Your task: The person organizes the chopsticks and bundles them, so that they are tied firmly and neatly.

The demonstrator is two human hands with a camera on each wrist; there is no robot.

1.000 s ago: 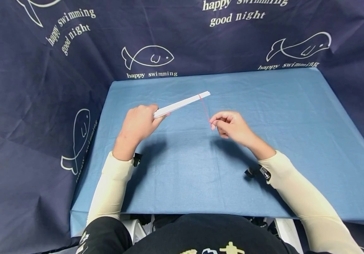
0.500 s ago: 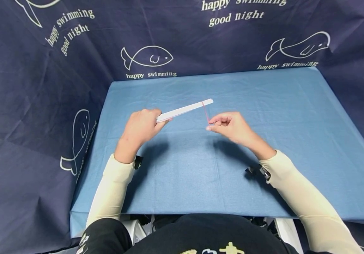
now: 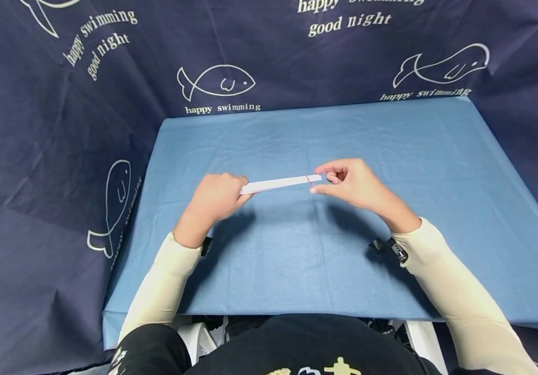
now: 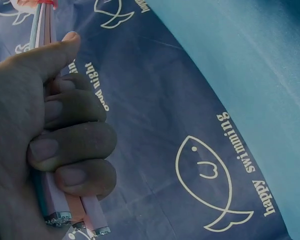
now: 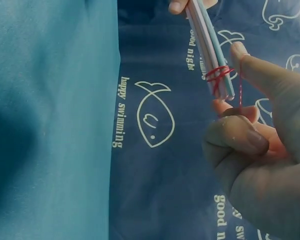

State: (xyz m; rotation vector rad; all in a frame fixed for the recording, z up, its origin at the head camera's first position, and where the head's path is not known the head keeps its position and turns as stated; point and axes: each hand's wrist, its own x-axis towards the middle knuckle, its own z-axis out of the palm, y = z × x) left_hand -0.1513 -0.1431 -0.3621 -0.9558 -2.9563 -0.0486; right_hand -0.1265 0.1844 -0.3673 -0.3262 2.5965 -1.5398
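A bundle of long thin pale sticks (image 3: pixel 276 184) is held above the table, nearly level. My left hand (image 3: pixel 219 197) grips its left end, fingers wrapped around it. In the left wrist view, pinkish, orange and teal stick ends (image 4: pixel 60 216) poke out below the little finger. A red rubber band (image 5: pixel 219 74) circles the bundle near its far end, crossing over itself. From there it stretches to my right hand (image 3: pixel 357 183), hooked over the thumb (image 5: pixel 260 72) and the curled fingers. That hand's thumb and index finger spread apart around the bundle's right tip.
A blue cloth (image 3: pixel 269 260) covers the table under both hands. Dark blue fabric (image 3: pixel 297 62) with white fish drawings and lettering hangs behind it and at the sides. The person's dark shirt (image 3: pixel 316 344) is at the table's near edge.
The bundle's right end has swung down and toward my right hand. My right hand has gone from pulling the band below the bundle to spreading it around the tip.
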